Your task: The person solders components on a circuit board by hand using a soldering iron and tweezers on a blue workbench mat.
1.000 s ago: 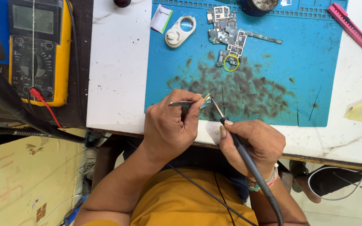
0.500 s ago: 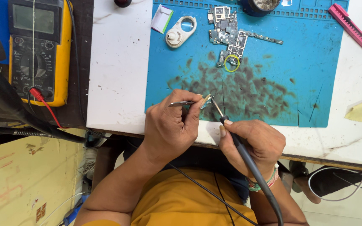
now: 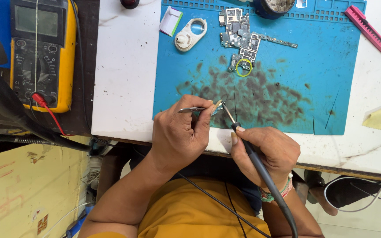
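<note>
Left hand [image 3: 179,134] fingers pinch slim metal tweezers [image 3: 195,109] clamping a tiny, light, fragile chip [image 3: 217,107] by its edges; right hand [image 3: 267,152], at 3 o'clock, grips the black soldering iron [image 3: 243,139].

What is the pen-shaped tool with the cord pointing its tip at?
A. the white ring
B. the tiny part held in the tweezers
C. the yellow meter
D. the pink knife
B: the soldering iron in the right hand has its tip at the small part pinched in tweezers held by the left hand.
</note>
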